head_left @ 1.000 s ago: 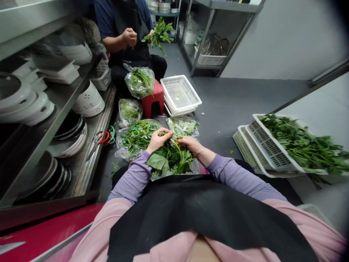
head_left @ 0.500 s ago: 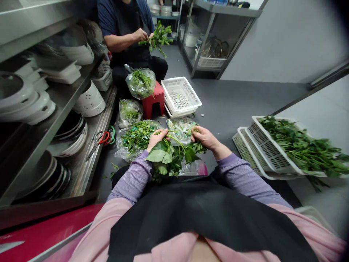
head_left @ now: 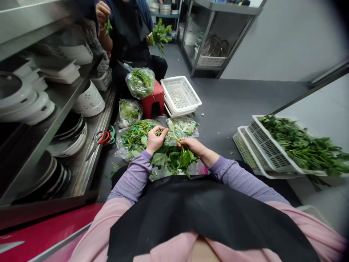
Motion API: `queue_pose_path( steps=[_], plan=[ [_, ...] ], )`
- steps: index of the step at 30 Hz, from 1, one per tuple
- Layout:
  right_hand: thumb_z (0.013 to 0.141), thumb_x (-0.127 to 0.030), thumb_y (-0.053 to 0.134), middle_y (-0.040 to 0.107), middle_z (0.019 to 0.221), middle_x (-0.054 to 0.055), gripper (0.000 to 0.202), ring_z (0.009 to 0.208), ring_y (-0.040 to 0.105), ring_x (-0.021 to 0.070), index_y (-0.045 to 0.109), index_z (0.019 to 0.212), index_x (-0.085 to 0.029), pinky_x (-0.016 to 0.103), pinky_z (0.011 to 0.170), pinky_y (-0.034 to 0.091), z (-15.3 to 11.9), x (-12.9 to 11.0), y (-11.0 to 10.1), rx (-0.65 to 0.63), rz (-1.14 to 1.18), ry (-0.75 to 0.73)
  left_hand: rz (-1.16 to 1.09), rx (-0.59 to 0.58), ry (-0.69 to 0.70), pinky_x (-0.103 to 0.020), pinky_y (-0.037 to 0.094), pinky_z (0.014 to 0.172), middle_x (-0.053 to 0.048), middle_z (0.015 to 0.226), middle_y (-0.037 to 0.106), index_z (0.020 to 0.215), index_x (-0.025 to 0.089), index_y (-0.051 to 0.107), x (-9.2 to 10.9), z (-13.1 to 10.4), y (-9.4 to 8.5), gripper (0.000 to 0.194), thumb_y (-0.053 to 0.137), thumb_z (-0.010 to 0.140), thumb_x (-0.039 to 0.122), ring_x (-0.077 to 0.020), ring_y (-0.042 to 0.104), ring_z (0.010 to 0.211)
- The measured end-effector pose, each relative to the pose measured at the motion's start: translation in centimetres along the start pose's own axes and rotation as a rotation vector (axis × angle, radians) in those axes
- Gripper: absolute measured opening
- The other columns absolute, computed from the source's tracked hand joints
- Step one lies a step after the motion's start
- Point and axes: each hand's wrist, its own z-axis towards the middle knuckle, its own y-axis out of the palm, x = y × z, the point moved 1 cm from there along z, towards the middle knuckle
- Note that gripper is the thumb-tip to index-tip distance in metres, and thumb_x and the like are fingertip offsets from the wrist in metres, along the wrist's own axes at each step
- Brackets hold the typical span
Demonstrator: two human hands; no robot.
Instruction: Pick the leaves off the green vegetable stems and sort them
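Note:
My left hand (head_left: pixel 157 139) is closed around the stem ends of some leafy greens (head_left: pixel 177 160). Between my two hands a pale green stem stretches across, and my right hand (head_left: pixel 193 146) pinches it near the leaves. Broad green leaves hang below both hands, above my lap. Left of and behind my left hand, a plastic bag of cut stems (head_left: pixel 133 140) lies spread open on the floor. Just beyond my hands rests another clear bag (head_left: pixel 182 126) with pale green and white scraps.
White baskets of greens (head_left: pixel 278 149) stand at the right. Ahead are a white basket (head_left: pixel 181 94), a red stool (head_left: pixel 153 100) with a bag of greens (head_left: pixel 140 82), and a seated co-worker (head_left: pixel 128 32) holding greens. Scissors (head_left: pixel 102 138) lie on the left shelf edge, near stacked dishes.
My right hand has moved left and down, closer to my left hand, with the leaves shifting below. The co-worker's one hand has risen to the left with a green piece, apart from the bunch.

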Motion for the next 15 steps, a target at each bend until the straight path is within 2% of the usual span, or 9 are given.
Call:
queue_pose_path(
  steps=[3,7,9,11,13,15],
  plan=[
    [0.066,-0.027,0.05,0.047,0.054,-0.004,0.012,0.051,0.037,0.0081,0.053,0.059,-0.017,0.022,0.05,0.029,0.4,-0.3,0.3,0.03,-0.011,-0.011,0.137,0.015,0.145,-0.021,0.04,0.051,0.0,0.057,0.058,0.068,0.016,0.056,0.7,-0.7,0.2,0.026,0.063,0.072,0.041,-0.0093,0.052,0.049],
    [0.062,-0.025,0.049,0.045,0.05,-0.003,0.009,0.048,0.039,0.0101,0.048,0.056,-0.018,0.023,0.048,0.033,2.2,1.0,0.3,0.361,0.152,0.129,0.345,0.081,0.414,-0.024,0.044,0.065,-0.004,0.07,0.063,0.073,0.016,0.06,1.4,-1.9,0.5,0.02,0.058,0.078,0.035,-0.0129,0.058,0.066],
    [0.061,-0.026,0.047,0.044,0.048,-0.003,0.009,0.048,0.042,0.0121,0.046,0.055,-0.019,0.025,0.048,0.036,3.0,1.9,-0.4,0.505,0.24,0.234,0.418,0.144,0.467,-0.026,0.044,0.07,-0.005,0.073,0.064,0.075,0.016,0.062,1.0,-1.5,0.0,0.018,0.058,0.078,0.034,-0.0142,0.059,0.071],
    [0.06,-0.028,0.048,0.046,0.049,-0.002,0.009,0.05,0.044,0.0133,0.048,0.057,-0.019,0.027,0.05,0.038,3.3,2.4,-1.6,0.591,0.26,0.235,0.474,0.212,0.385,-0.027,0.045,0.073,-0.005,0.076,0.065,0.078,0.016,0.063,-0.3,-0.1,-1.1,0.017,0.058,0.077,0.032,-0.0155,0.06,0.074],
    [0.061,-0.029,0.049,0.052,0.056,-0.001,0.011,0.058,0.048,0.0136,0.052,0.059,-0.019,0.026,0.057,0.04,2.9,2.4,-3.6,0.659,0.163,0.092,0.527,0.248,0.196,-0.029,0.044,0.079,-0.008,0.085,0.067,0.086,0.016,0.065,-2.2,2.1,-2.8,0.019,0.061,0.074,0.03,-0.0178,0.061,0.079],
    [0.063,-0.029,0.048,0.057,0.067,0.001,0.014,0.069,0.05,0.0141,0.054,0.061,-0.018,0.025,0.066,0.041,1.7,2.1,-6.3,0.734,-0.018,-0.085,0.575,0.279,-0.021,-0.033,0.042,0.085,-0.013,0.098,0.066,0.101,0.012,0.063,-4.3,4.2,-4.8,0.037,0.068,0.067,0.027,-0.0227,0.061,0.088]
  ],
)
